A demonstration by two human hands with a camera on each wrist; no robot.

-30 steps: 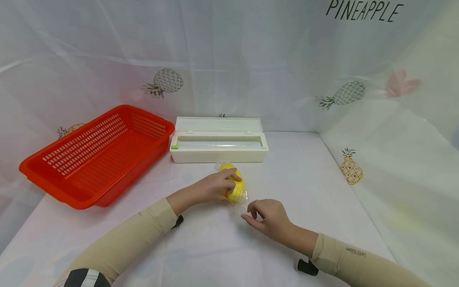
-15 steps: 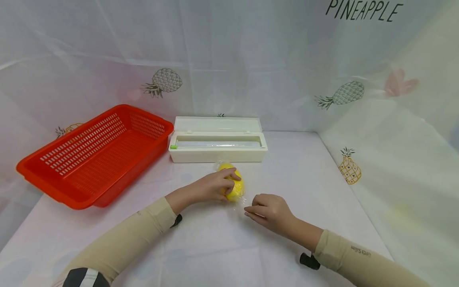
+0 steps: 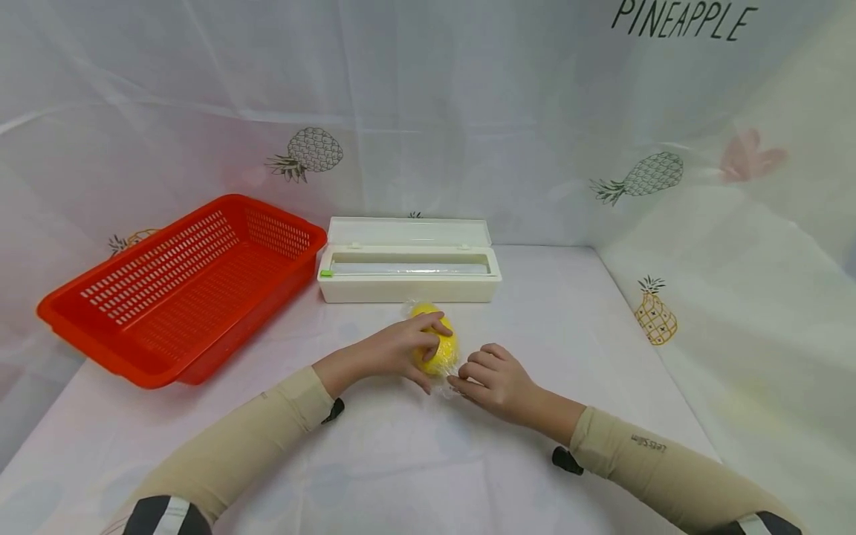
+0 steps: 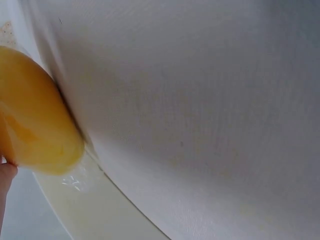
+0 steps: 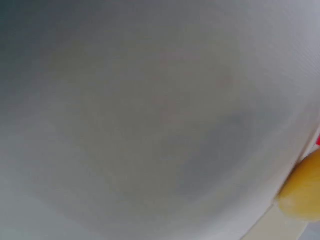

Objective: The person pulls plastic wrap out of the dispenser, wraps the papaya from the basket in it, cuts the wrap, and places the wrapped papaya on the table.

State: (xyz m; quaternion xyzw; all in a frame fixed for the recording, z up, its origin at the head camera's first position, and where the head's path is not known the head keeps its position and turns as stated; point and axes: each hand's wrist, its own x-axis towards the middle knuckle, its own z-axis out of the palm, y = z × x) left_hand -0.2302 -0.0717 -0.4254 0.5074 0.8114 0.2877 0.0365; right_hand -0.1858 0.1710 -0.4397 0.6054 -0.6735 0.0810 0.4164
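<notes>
A yellow rounded object (image 3: pixel 444 358) in clear film lies on the white cloth. My left hand (image 3: pixel 393 351) holds it from the left, fingers curled over its top and the thumb stretched towards its near end. At that end, my right hand (image 3: pixel 503 386) pinches the gathered film (image 3: pixel 444 389) between thumb and fingers. In the left wrist view the object (image 4: pixel 37 117) fills the left side, a fingertip (image 4: pixel 7 172) against its lower edge. Only part of the object (image 5: pixel 306 192) shows at the right edge of the right wrist view, which shows no hand.
Behind the hands stands a white film dispenser (image 3: pixel 409 290) with its lid raised and a roll inside. A red perforated basket (image 3: pixel 250 316) sits at the left. White printed sheeting (image 3: pixel 468 111) hangs at the back and right.
My right hand has moved a little up and left, closer to the object, and its fingers have closed on the film. My left thumb has stretched out towards the near end.
</notes>
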